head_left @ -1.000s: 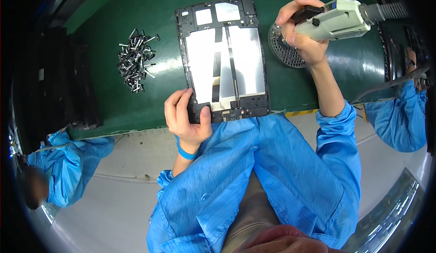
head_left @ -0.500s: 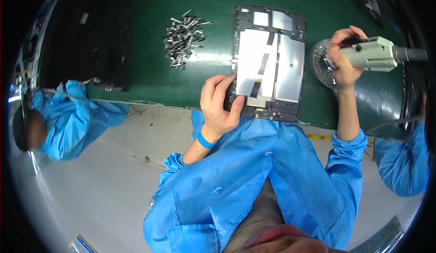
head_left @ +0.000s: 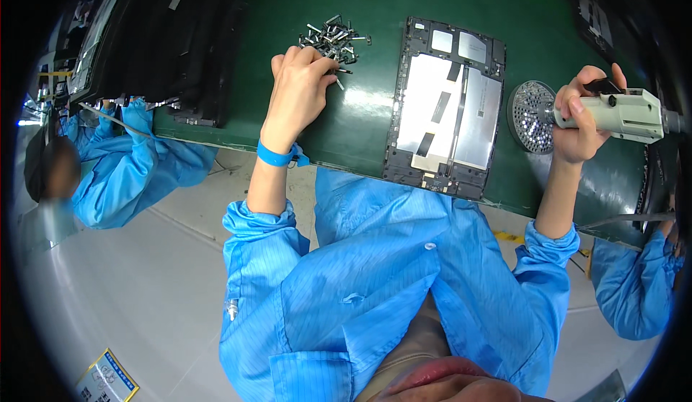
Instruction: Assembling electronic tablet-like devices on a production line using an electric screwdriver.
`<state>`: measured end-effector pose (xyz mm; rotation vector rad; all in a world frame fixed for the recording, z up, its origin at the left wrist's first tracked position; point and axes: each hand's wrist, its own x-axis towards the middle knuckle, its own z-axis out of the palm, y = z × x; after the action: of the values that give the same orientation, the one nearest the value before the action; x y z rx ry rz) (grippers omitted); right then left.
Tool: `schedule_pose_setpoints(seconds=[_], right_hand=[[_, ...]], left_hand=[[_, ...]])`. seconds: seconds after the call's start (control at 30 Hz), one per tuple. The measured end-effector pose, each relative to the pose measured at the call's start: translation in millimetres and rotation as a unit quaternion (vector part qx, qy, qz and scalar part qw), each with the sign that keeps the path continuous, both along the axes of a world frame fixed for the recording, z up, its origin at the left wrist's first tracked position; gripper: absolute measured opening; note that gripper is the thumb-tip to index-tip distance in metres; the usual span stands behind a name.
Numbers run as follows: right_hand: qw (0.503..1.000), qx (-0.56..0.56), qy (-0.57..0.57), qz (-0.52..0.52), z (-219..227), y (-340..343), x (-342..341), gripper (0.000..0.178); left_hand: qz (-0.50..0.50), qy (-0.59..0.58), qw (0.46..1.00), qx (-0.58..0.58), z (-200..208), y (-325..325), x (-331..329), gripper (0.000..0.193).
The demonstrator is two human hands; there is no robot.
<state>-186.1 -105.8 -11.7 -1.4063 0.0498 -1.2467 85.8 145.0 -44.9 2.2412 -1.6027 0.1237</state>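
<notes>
My left hand [head_left: 299, 88] reaches into a pile of small black-and-silver parts [head_left: 335, 38]. Its thumb and forefinger come together at the near edge of the pile, and what lies between them cannot be made out. Wrapped in my right hand [head_left: 580, 124] is a pale green electric screwdriver [head_left: 626, 116] with a ribbed cord end. The driver's front end is over a round perforated screw tray [head_left: 530, 117] filled with shiny small pieces. Between the hands lies an opened tablet [head_left: 479, 121], its silver inner panels and black strips facing up; neither hand touches it.
Black panels [head_left: 158, 49] stand stacked at the left on the green table [head_left: 310, 139]. Another dark device [head_left: 595, 12] lies at the far right. A person in blue [head_left: 137, 171] sits at the left, and a blue sleeve [head_left: 634, 286] shows at the right.
My left hand has let go of the tablet's left edge and moved left and away to the pile of parts. My right hand still holds the screwdriver by the tray. The whole view has shifted.
</notes>
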Motion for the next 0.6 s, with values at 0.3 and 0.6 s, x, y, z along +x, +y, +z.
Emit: schedule_pose_setpoints(seconds=[0.3, 0.6], right_hand=[[0.999, 0.004, 0.024, -0.031, 6, 7, 6, 0.069], [0.999, 0.010, 0.016, -0.035, 4, 6, 8, 0.068]], left_hand=[[0.018, 0.004, 0.999, -0.045, -7, 2, -7, 0.012], [0.069, 0.338, 0.921, -0.182, 5, -34, -3, 0.011]])
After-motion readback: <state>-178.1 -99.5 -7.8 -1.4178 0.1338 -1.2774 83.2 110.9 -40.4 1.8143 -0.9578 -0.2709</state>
